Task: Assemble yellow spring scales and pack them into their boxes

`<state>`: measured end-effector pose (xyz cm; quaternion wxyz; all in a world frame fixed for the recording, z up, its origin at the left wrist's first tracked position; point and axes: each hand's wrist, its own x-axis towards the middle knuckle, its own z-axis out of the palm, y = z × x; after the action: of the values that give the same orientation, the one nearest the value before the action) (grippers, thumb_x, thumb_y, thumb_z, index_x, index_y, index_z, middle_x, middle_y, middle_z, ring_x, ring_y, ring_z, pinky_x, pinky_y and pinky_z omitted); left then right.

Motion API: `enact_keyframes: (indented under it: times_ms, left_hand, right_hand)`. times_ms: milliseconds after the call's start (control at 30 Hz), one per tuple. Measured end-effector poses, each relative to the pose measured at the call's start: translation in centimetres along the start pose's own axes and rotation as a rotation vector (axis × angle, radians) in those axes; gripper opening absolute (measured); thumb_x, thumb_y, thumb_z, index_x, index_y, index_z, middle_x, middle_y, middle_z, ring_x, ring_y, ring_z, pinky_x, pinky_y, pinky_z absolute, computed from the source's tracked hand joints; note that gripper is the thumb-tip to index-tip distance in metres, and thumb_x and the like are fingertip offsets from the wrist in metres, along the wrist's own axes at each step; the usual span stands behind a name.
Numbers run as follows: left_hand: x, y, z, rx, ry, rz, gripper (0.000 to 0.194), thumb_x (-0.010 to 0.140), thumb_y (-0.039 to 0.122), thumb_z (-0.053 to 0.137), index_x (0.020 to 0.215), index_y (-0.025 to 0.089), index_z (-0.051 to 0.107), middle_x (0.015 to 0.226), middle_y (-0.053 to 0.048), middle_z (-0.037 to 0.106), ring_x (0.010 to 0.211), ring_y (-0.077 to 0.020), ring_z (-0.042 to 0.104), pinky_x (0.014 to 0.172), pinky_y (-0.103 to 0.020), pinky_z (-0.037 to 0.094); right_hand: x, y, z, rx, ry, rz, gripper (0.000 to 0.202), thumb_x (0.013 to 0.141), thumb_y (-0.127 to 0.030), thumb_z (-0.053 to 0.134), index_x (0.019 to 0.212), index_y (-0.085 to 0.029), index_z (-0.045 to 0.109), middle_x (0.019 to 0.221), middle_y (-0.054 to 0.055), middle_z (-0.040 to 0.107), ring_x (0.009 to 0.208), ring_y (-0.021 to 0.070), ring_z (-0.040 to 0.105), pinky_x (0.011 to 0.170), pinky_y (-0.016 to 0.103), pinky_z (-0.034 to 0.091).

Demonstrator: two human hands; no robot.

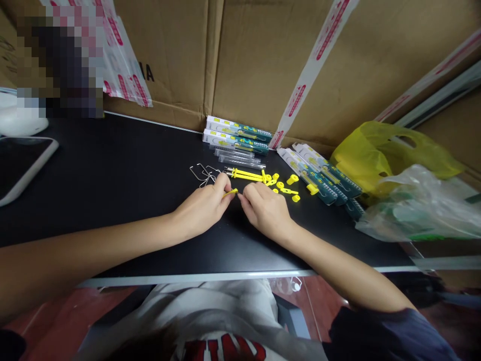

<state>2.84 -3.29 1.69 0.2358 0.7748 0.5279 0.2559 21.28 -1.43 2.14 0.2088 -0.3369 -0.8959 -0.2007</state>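
Note:
My left hand (205, 205) is closed around a thin yellow plastic piece (232, 192), whose end sticks out toward the right. Close to that end, the fingers of my right hand (266, 206) are pinched together; whatever they grip is too small to make out. Just beyond my hands lie yellow plastic rods (248, 174) with metal at their left ends. Bent metal wire hooks (203, 174) are heaped beyond my left hand. Loose small yellow plastic parts (280, 185) are scattered beyond my right hand. Behind the rods rest several clear plastic tubes (240, 159).
Printed narrow boxes (236, 141) lie against the cardboard (248, 65) at the back, with more boxes (319, 173) at right. Yellow (356, 150) and clear plastic bags (421, 205) sit far right. A white-edged device (26, 165) lies left on the black table (124, 190).

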Motion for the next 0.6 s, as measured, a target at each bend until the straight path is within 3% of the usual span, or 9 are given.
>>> enact_keyframes:
  times_ms: [300,600]
  left_hand:
    - [-0.09,0.07,-0.17,-0.059,0.001,-0.017,0.009,0.094,0.031,0.037,0.09,0.023,0.036,0.071,0.0,0.057,0.06,-0.0185,0.058,0.06,-0.029,0.039]
    - [-0.21,0.02,-0.21,-0.112,-0.03,0.0,0.008,0.093,0.03,0.036,0.089,0.024,0.033,0.069,0.002,0.054,0.058,-0.0181,0.055,0.058,-0.029,0.035]
  right_hand:
    - [-0.13,0.05,0.1,0.16,-0.055,0.077,0.028,0.098,-0.033,0.043,0.074,-0.02,0.049,0.068,0.002,0.057,0.062,0.0137,0.049,0.051,0.025,0.027]
    - [-0.25,0.01,0.16,0.308,0.008,0.004,0.029,0.095,-0.031,0.052,0.069,-0.02,0.046,0.064,0.0,0.054,0.059,0.0114,0.047,0.053,0.023,0.032]
